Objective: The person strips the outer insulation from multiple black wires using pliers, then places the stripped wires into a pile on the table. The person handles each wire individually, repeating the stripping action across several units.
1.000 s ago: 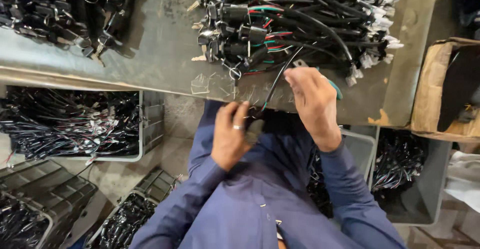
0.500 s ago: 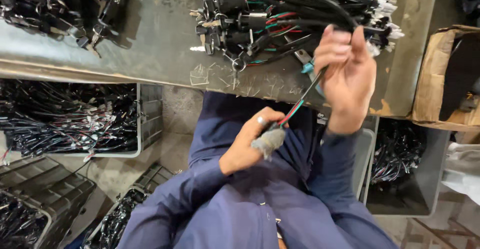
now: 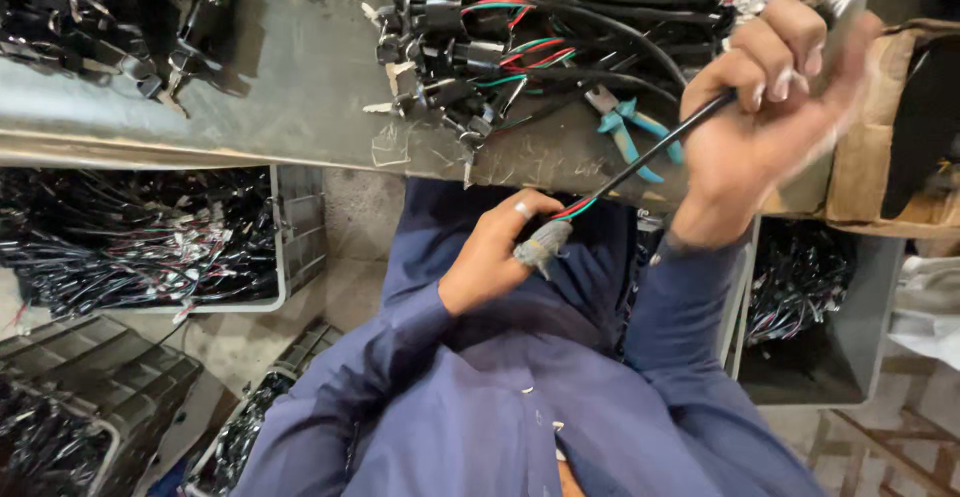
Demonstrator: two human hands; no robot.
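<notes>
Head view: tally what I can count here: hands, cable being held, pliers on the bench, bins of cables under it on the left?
Hands: 2 (left hand, right hand)
Black cable held: 1
Teal-handled pliers: 1
Grey bin of cables, left: 1
Total: 5

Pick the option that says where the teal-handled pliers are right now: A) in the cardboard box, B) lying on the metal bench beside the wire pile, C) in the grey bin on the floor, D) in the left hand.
B: the teal-handled pliers lie on the metal bench at the edge of the wire pile, while the right hand and left hand hold a black cable.
</notes>
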